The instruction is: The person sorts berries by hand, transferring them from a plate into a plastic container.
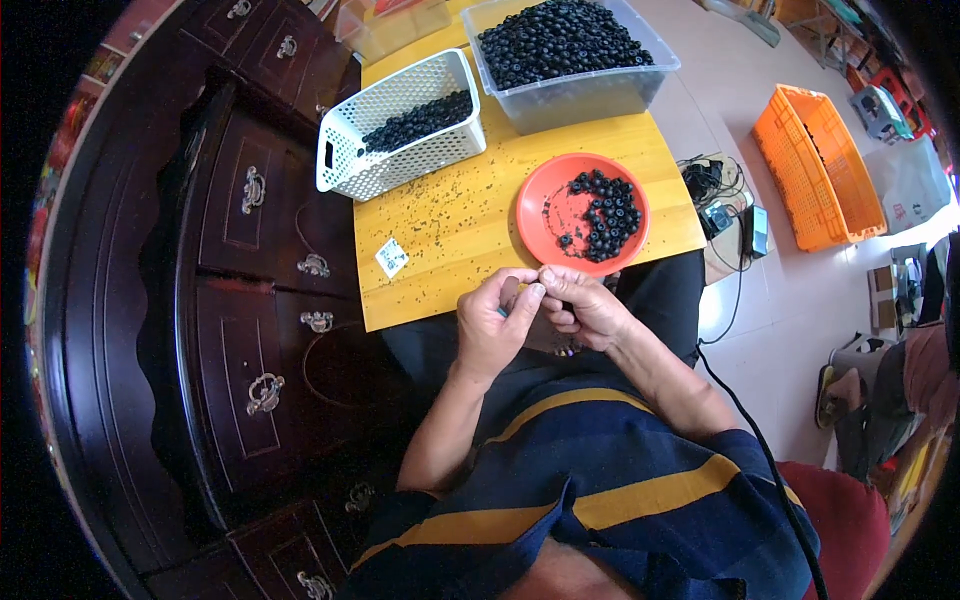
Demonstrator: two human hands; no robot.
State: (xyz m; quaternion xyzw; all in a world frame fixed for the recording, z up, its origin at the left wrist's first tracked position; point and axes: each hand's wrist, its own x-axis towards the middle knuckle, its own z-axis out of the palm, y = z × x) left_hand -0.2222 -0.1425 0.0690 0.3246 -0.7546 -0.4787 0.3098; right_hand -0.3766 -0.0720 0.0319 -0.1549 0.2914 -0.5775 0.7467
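Observation:
My left hand (492,318) and my right hand (592,308) meet over my lap, just in front of the table's near edge. Both are closed, thumbs and fingertips pinched together; what they hold is too small and too covered to name. Right beyond them, a red bowl (535,218) rests on the yellow wooden table (405,303). Small round black parts (612,218), some with a hole in the middle, gather in its right side, with dark crumbs at its left.
Left of the bowl, a white perforated basket (425,155) holds more black parts. Behind stands a clear plastic bin (570,108) heaped with them. Black scraps and a white card (391,257) lie on the tabletop. Dark drawers (250,180) flank the left; an orange crate (830,200) stands on the floor at right.

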